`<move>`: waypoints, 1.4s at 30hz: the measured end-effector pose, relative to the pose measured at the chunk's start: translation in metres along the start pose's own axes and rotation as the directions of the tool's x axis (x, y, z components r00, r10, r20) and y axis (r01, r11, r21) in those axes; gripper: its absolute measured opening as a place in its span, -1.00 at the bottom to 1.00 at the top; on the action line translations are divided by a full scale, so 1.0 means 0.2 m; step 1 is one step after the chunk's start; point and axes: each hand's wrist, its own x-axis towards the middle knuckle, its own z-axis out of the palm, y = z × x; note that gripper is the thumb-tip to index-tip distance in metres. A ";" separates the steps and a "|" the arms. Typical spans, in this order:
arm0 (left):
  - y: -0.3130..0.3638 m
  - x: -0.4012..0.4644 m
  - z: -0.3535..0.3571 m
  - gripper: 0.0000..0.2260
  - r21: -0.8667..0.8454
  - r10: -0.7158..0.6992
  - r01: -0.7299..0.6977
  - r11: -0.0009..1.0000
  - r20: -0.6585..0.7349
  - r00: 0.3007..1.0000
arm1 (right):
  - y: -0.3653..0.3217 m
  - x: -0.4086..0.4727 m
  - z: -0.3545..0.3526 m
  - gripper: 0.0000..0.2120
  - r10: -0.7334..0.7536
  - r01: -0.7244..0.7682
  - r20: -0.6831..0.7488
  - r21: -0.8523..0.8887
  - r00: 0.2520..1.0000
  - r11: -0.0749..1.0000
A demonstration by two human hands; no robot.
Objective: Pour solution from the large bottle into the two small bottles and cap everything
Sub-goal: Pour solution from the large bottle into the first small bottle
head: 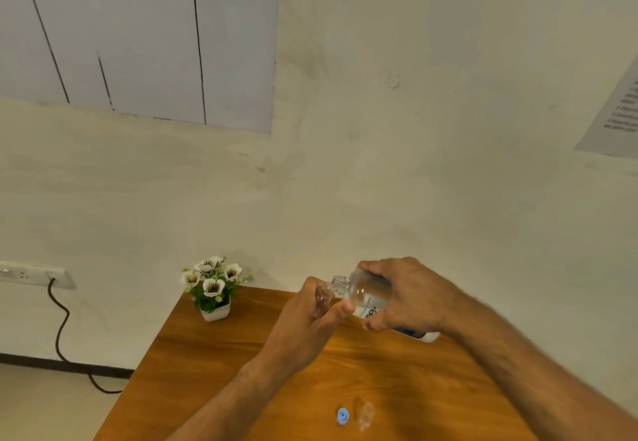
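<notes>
1. Right hand (407, 294) has its fingers wrapped over the large bottle (371, 297) and grips it firmly, with the thumb tucked under the label side.
2. Large bottle is tipped almost on its side, above the far part of the wooden table (214, 371), its uncapped threaded neck pointing left.
3. Left hand (312, 313) is curled round a small bottle (322, 297) and holds it raised, thumb pressed along the near side.
4. That small clear bottle stands roughly upright in the fist, its mouth right at the large bottle's neck; the two look to be touching, though it's too blurred to be sure.
5. Whether liquid is running between them, I can't tell.
6. Down at the near edge of the table, a second small bottle (366, 414), also clear, with no cap on it that I can see.
7. Just beside it on the left sits a blue cap (342, 416).
8. At the table's far left corner, a little white pot of artificial flowers (212, 285).
9. On the wall to the left, a socket strip (34, 273) with a dark cable (60, 330) hanging down to the floor.
10. At the right edge, a printed sheet (618, 116) is stuck on the wall.
</notes>
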 end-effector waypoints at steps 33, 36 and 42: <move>-0.04 -0.02 0.02 -0.46 -0.008 -0.001 0.001 1.000 0.021 1.000 | 0.04 0.01 0.05 -0.28 0.000 0.001 0.032 -0.037 0.999 0.999; -0.04 -0.03 0.03 -0.44 -0.020 0.003 -0.003 1.000 0.027 1.000 | 0.04 0.00 0.05 -0.31 0.002 -0.001 0.035 -0.040 0.999 0.999; -0.06 -0.03 0.03 -0.39 -0.006 -0.008 0.008 1.000 0.025 1.000 | 0.04 0.00 0.07 -0.34 -0.001 0.003 0.038 -0.048 0.999 0.999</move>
